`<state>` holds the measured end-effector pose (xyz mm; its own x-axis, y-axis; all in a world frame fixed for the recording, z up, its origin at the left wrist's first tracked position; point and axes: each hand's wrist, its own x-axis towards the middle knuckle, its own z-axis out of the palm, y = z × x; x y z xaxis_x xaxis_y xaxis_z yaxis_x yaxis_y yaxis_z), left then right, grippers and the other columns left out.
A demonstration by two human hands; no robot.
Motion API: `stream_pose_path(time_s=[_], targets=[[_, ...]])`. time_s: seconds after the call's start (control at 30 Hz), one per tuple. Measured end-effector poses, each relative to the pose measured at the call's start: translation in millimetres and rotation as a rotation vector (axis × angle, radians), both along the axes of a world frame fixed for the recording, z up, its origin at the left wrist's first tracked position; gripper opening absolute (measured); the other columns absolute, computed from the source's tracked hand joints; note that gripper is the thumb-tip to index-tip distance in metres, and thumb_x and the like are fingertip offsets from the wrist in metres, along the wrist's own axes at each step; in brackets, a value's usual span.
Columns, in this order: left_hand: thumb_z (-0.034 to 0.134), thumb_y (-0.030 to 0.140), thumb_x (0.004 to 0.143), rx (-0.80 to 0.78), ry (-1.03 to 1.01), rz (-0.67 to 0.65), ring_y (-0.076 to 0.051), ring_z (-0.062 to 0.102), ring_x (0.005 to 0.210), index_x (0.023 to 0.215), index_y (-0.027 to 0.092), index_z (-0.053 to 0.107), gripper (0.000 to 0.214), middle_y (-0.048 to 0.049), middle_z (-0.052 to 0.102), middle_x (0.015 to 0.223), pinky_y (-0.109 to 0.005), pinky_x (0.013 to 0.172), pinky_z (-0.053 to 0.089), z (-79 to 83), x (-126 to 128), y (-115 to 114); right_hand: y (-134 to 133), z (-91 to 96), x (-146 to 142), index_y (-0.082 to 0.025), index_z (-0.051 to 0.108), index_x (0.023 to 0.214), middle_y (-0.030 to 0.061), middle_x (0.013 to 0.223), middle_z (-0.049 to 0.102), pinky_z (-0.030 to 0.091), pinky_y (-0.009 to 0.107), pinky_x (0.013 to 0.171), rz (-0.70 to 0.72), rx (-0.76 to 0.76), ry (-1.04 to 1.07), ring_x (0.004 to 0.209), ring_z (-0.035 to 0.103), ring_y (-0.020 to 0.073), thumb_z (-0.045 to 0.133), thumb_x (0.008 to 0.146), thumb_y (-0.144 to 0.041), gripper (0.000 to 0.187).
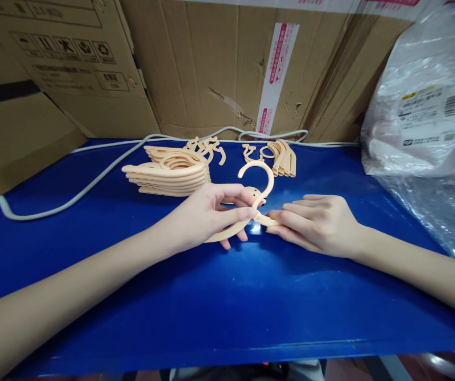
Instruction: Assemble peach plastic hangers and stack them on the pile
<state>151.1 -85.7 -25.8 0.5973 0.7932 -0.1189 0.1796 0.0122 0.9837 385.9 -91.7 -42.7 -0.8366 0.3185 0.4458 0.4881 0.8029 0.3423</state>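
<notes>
A cream plastic hanger (266, 180) is held between my hands over the blue table, its hook curving up and away from me. My left hand (215, 211) is closed on it, thumb and fingers pinching it just below the hook. One arm of the hanger shows under that hand. My right hand (310, 222) is closed around the other arm, which sticks out from its fingertips. Just behind my left hand lies a stack of cream hanger parts (172, 172). A flat cream piece with small holes (256, 193) is partly hidden behind the held hanger.
Loose cream hooks (207, 148) lie behind the stack, and several curved cream pieces (283, 157) lie farther right. A grey cable (104, 182) runs along the back and left. Cardboard boxes (211, 63) wall off the rear. A clear plastic bag (413, 121) stands at right.
</notes>
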Motion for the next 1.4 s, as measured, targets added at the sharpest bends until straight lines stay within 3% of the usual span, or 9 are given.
stream_pose_path(time_s=[0.87,0.97,1.1,1.17,1.3,1.4], targets=[[0.057,0.024,0.087,0.078,0.104,-0.010,-0.014,0.066,0.057,0.089,0.015,0.061,0.010,0.0004,0.063,0.074,-0.018,0.040,0.051,-1.3,1,-1,2,-0.6,-1,-0.018,0.063,0.088,-0.0039,0.061,0.063,0.034,0.027,0.051,0.043,-0.042,0.018,0.047,0.047,0.0094,0.043,0.101,-0.032,0.028],[0.049,0.026,0.093,0.362,0.302,-0.032,-0.014,0.067,0.057,0.095,0.016,0.062,0.016,0.0014,0.064,0.066,-0.021,0.048,0.052,-1.5,1,-7,4,-0.6,-2,-0.019,0.063,0.086,-0.0034,0.061,0.064,0.033,0.027,0.050,0.062,-0.075,0.035,0.046,0.046,0.0099,0.045,0.099,-0.033,0.026],[0.043,0.020,0.096,0.973,0.759,-0.032,-0.023,0.072,0.078,0.107,0.017,0.063,0.023,-0.0076,0.073,0.100,-0.030,0.061,0.052,-3.5,1,-18,6,-0.6,-2,-0.021,0.059,0.074,-0.0040,0.056,0.058,0.033,0.027,0.052,0.074,-0.189,0.094,0.046,0.044,0.0102,0.052,0.093,-0.032,0.023],[0.041,0.021,0.097,1.069,0.852,-0.057,-0.024,0.072,0.078,0.109,0.017,0.062,0.025,-0.0070,0.072,0.102,-0.031,0.058,0.050,-4.3,2,-21,6,0.0,-3,-0.021,0.056,0.069,-0.0035,0.054,0.056,0.034,0.027,0.052,0.067,-0.219,0.114,0.047,0.044,0.0106,0.053,0.091,-0.033,0.026],[0.043,0.037,0.099,1.111,0.815,-0.072,-0.024,0.072,0.076,0.107,0.018,0.062,0.028,-0.0031,0.074,0.093,-0.030,0.055,0.047,-4.4,0,-20,6,1.4,-4,-0.020,0.056,0.067,-0.0022,0.055,0.054,0.033,0.028,0.053,0.054,-0.241,0.128,0.049,0.046,0.0112,0.053,0.092,-0.033,0.028],[0.046,0.040,0.098,1.159,0.807,-0.062,-0.022,0.072,0.079,0.111,0.018,0.062,0.030,-0.0034,0.074,0.096,-0.028,0.056,0.046,-4.6,-1,-19,6,2.1,-4,-0.019,0.056,0.068,-0.0020,0.056,0.053,0.031,0.028,0.054,0.043,-0.254,0.141,0.051,0.046,0.0112,0.052,0.092,-0.034,0.028]])
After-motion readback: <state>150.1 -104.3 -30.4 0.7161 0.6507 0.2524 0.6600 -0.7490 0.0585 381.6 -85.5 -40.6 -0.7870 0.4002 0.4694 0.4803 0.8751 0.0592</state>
